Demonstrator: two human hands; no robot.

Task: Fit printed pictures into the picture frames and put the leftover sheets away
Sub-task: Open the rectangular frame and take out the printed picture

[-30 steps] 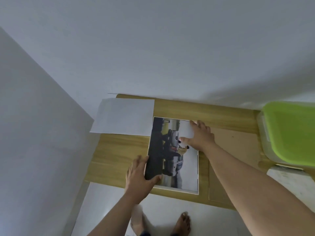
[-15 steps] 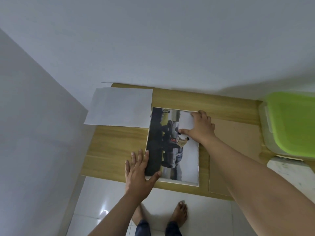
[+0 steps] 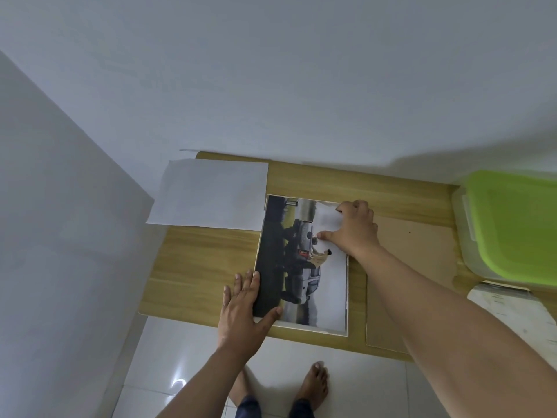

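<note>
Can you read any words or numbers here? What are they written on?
No text here can be read.
Printed picture: tiny white marks on the dark truck's back, too small to read.
White sheet: blank on the side that shows.
Green-lidded box: no label in view.
White object at the right edge: faint grey marks, too blurred to read.

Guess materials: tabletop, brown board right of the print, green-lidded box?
Tabletop: probably laminate, matte; regular printed-looking wood grain. Brown board: hardboard or thick card, matte; uniform tan, no grain. Box: translucent plastic, cloudy walls; green lid looks smooth, opaque plastic.
</note>
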